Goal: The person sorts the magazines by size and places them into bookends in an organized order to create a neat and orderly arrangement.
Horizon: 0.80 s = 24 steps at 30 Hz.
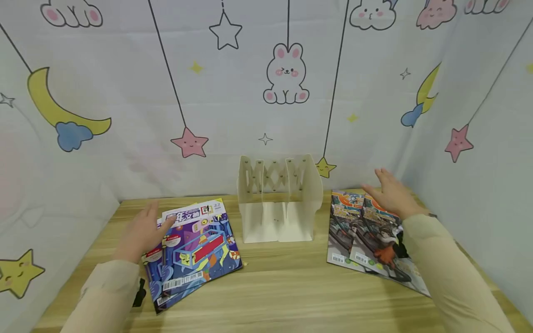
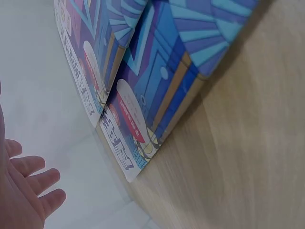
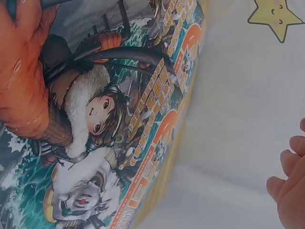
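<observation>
On the left of the table in the head view lie overlapping purple-blue magazines [image 1: 204, 249]. My left hand [image 1: 143, 231] hovers by their left edge, fingers extended and holding nothing. In the left wrist view the fingers of that hand [image 2: 31, 186] stand apart from the magazine corners [image 2: 138, 114]. Two overlapping comic-style magazines [image 1: 374, 240] lie on the right. Over their upper right part my right hand [image 1: 393, 194] is held with straight fingers and nothing in it. The right wrist view shows the magazine cover [image 3: 95, 109] close up, the hand [image 3: 293, 181] at the right edge.
A cream expandable book rack [image 1: 278, 222] with upright dividers stands at the back middle, between the magazine groups. The wooden table [image 1: 275, 291] meets a printed cloth backdrop [image 1: 233, 92] behind and at both sides. A small black object [image 1: 139, 292] shows beside the left sleeve.
</observation>
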Tool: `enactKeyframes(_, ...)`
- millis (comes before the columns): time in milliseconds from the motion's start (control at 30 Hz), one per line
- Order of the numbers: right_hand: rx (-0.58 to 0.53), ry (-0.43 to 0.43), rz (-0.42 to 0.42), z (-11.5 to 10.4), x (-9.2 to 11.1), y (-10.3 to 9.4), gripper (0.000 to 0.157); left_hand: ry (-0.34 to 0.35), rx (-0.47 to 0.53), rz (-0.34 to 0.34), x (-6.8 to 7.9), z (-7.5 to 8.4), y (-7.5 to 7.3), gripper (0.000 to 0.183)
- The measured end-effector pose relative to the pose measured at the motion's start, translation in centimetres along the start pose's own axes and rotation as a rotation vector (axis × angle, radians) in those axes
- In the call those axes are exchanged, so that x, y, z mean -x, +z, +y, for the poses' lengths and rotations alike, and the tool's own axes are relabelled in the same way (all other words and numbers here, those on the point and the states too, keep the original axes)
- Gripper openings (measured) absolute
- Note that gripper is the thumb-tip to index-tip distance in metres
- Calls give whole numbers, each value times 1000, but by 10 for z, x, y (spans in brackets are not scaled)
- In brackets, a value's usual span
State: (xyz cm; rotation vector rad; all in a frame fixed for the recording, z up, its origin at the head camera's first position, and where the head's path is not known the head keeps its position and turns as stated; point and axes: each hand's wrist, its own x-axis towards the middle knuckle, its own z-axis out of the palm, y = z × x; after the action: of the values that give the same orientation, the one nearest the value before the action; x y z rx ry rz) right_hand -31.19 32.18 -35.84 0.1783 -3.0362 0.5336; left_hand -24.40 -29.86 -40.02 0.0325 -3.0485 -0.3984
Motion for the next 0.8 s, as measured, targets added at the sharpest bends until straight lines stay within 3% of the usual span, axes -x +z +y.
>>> enactKeyframes(367,-135,21,-23,-6,3,0,91,-26,37,-48,1,-2,0,99)
enactKeyframes(800,-195,29,-6,-20,3,0,86,-68,83,-91,2,-2,5,100)
